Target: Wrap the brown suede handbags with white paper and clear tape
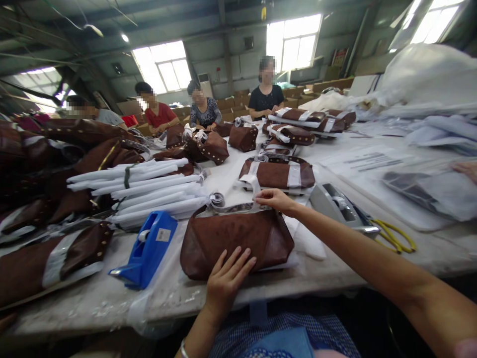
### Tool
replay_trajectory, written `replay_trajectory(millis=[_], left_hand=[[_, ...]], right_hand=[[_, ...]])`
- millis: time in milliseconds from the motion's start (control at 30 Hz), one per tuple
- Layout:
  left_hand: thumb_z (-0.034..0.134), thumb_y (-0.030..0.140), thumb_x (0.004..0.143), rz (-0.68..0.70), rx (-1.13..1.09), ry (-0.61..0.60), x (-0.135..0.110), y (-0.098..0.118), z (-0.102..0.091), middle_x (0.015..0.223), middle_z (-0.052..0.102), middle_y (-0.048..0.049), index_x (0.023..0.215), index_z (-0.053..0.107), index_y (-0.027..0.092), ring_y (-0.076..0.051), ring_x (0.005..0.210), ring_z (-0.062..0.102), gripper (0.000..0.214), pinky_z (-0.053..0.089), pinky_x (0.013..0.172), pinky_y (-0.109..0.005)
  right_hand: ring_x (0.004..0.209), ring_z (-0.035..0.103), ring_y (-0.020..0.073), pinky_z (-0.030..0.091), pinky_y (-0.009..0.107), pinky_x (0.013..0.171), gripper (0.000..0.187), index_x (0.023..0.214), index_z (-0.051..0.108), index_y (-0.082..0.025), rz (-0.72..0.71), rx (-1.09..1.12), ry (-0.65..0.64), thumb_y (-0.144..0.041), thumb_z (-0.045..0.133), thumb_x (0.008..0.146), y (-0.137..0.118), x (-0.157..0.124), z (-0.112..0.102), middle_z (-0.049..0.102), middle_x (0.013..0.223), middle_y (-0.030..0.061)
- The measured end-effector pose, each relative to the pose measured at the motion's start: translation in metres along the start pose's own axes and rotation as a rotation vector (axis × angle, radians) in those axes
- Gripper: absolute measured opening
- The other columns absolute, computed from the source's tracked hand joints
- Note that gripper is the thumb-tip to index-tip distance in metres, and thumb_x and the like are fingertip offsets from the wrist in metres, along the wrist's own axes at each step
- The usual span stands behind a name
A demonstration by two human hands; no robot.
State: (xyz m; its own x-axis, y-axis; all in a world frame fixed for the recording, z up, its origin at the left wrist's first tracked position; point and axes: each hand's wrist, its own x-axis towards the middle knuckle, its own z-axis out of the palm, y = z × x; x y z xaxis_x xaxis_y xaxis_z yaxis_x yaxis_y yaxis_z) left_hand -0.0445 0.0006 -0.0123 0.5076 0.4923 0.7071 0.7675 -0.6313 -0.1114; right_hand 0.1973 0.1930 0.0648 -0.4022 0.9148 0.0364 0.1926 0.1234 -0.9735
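Note:
A brown handbag (pixel 227 238) lies on the table in front of me, its strap partly covered in clear wrapping along the top edge. My left hand (pixel 229 278) rests on the bag's lower front with fingers stretched out. At the bag's upper edge my right hand (pixel 278 201) is closed in a pinch on the end of a white strip (pixel 252 185). The strip curves up and to the left from the fingertips. Just behind sits another brown handbag (pixel 274 174) with white bands around it.
A blue tape dispenser (pixel 149 251) stands left, a grey one (pixel 335 209) right, beside yellow-handled scissors (pixel 397 237). Bundled white rolls (pixel 156 191) and piled brown bags (pixel 89 149) lie further left. Several people sit across the table (pixel 219 179). Another person's hand (pixel 467 170) shows at far right.

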Motion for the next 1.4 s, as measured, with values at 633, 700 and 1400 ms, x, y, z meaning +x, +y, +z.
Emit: replay_trajectory(millis=[633,700,1400], left_hand=[[0.041,0.014,0.101,-0.031,0.069,-0.139,0.012,-0.008,0.007,0.144,0.057,-0.0023,0.143,0.051,0.025,-0.021,0.137,0.050,0.045,0.025,0.124,-0.046],[0.042,0.011,0.100,-0.034,0.094,-0.152,0.014,-0.002,0.007,0.145,0.055,-0.0046,0.142,0.052,0.021,-0.023,0.138,0.048,0.044,0.025,0.124,-0.048],[0.048,0.013,0.099,0.004,-0.105,-0.193,0.027,0.004,0.023,0.146,0.055,-0.0004,0.150,0.040,0.027,-0.021,0.140,0.045,0.054,0.040,0.116,-0.043]], right_hand=[[0.118,0.066,0.0197,0.051,0.042,0.107,0.028,0.109,0.070,-0.023,-0.698,-0.588,0.083,-0.011,0.050,0.094,0.036,-0.107,0.033,0.075,0.113,0.0062],[0.121,0.064,0.0196,0.050,0.044,0.108,0.033,0.113,0.068,-0.022,-0.741,-0.622,0.083,-0.008,0.047,0.093,0.042,-0.110,0.034,0.074,0.117,0.0077],[0.129,0.058,0.0201,0.049,0.044,0.109,0.036,0.130,0.062,-0.021,-0.811,-0.723,0.126,-0.011,0.048,0.099,0.050,-0.126,0.042,0.068,0.130,0.0103]])
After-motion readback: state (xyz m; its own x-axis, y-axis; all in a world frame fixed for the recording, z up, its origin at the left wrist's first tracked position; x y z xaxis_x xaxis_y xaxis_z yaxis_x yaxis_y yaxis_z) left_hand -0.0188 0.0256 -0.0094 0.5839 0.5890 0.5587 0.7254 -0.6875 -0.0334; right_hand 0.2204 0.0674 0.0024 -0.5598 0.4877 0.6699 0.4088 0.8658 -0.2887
